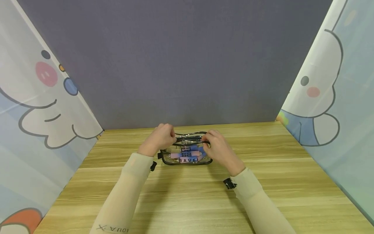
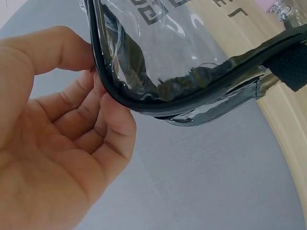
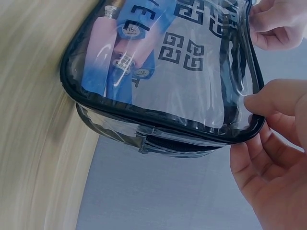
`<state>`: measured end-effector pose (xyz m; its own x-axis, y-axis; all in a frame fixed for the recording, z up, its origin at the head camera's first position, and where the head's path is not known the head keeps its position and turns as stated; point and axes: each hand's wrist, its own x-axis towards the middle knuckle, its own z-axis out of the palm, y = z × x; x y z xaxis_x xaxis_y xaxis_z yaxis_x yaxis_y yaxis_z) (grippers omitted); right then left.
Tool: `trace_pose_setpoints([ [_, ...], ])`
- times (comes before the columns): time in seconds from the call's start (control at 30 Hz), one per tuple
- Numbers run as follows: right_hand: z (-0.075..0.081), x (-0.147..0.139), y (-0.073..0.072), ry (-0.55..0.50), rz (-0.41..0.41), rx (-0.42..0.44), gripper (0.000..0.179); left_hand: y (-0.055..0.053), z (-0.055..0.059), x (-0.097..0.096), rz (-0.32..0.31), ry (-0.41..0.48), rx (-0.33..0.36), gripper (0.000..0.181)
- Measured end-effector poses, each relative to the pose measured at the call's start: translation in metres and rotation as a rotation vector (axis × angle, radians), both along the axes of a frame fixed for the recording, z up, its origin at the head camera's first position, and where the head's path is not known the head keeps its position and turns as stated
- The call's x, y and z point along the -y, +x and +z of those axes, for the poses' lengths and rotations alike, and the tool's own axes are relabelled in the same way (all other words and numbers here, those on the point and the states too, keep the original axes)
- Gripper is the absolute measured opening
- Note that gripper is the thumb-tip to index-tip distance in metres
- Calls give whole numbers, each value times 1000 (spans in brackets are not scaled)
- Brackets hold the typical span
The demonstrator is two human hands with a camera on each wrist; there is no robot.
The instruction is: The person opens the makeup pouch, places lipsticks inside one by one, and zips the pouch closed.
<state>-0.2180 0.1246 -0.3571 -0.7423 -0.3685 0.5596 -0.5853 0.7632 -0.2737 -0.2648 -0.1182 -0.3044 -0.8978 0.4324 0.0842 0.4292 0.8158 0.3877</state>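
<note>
A clear plastic travel pouch [image 1: 187,161] with black piping and the printed word TRAVEL stands on the wooden table, in the middle of the head view. My left hand [image 1: 160,138] pinches its upper left corner between thumb and fingers. At the opposite upper corner, my right hand [image 1: 219,151] grips the black edge, its thumb [image 3: 273,98] on the clear front. Several pink-and-blue tubes [image 3: 99,55] lie low inside the pouch, seen through the plastic. Between the two hands the top edges [image 1: 191,133] are spread apart. A black fabric tab [image 2: 290,64] sticks out from the side.
The pale wooden table [image 1: 187,201] stretches toward me and to both sides. Behind the pouch rises a grey panel [image 1: 175,65]. Cartoon-printed curtains [image 1: 321,74] flank the table left and right. Black clips [image 1: 230,183] sit at both light sleeve cuffs.
</note>
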Motion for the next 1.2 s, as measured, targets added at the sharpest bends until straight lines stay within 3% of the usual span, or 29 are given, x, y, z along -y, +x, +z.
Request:
trace_pose_setpoints([
  [0.57, 1, 0, -1, 5, -7, 3, 10, 2, 3, 7, 45, -10, 28, 31],
  [1.2, -1, 0, -1, 14, -9, 3, 10, -1, 4, 13, 41, 5, 26, 45],
])
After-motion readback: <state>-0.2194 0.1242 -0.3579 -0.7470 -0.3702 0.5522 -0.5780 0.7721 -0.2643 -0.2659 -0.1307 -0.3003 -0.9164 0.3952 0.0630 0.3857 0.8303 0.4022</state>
